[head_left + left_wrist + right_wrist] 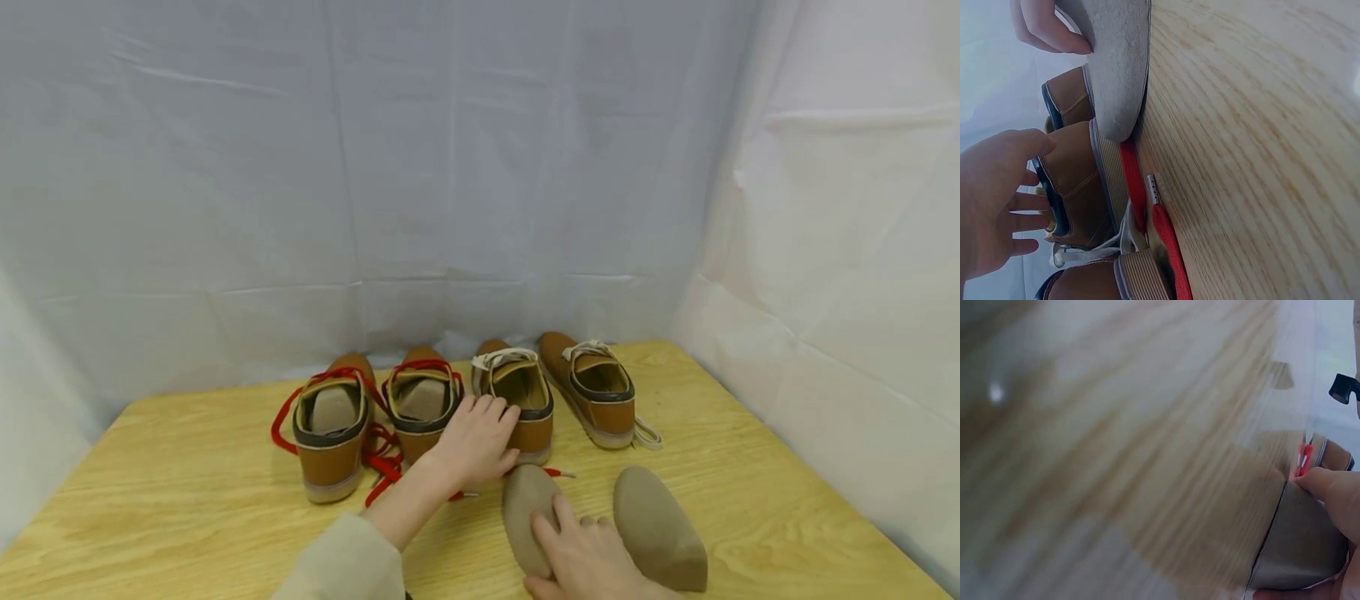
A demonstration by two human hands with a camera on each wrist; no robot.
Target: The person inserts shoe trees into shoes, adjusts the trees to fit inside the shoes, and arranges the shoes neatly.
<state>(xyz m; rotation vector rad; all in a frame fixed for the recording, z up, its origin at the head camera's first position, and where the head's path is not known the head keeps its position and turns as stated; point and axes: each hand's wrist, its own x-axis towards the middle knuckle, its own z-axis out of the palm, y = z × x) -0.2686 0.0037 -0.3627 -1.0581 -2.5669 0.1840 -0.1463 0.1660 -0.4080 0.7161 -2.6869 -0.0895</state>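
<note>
My left hand (480,437) is at the heel of a brown shoe with white laces (534,433). In the left wrist view its thumb is close to the heel leather, and the fingers extend loosely past the collar. Whether it touches the shoe I cannot tell. Nearer the front, my right hand (592,554) grips a beige, toe-shaped shoe insert (525,500) lying on the table, thumb and fingers on its sides. To the right lies a matching insert (660,533), apart from the hand. Part of the held insert is hidden by the fingers.
Another white-laced brown shoe (611,417) stands at the right. Two brown shoes with red laces, one at the far left (327,467) and its mate (412,447), contain beige inserts. Loose red lace trails over the wooden table (750,483). White sheeting (525,208) hangs behind.
</note>
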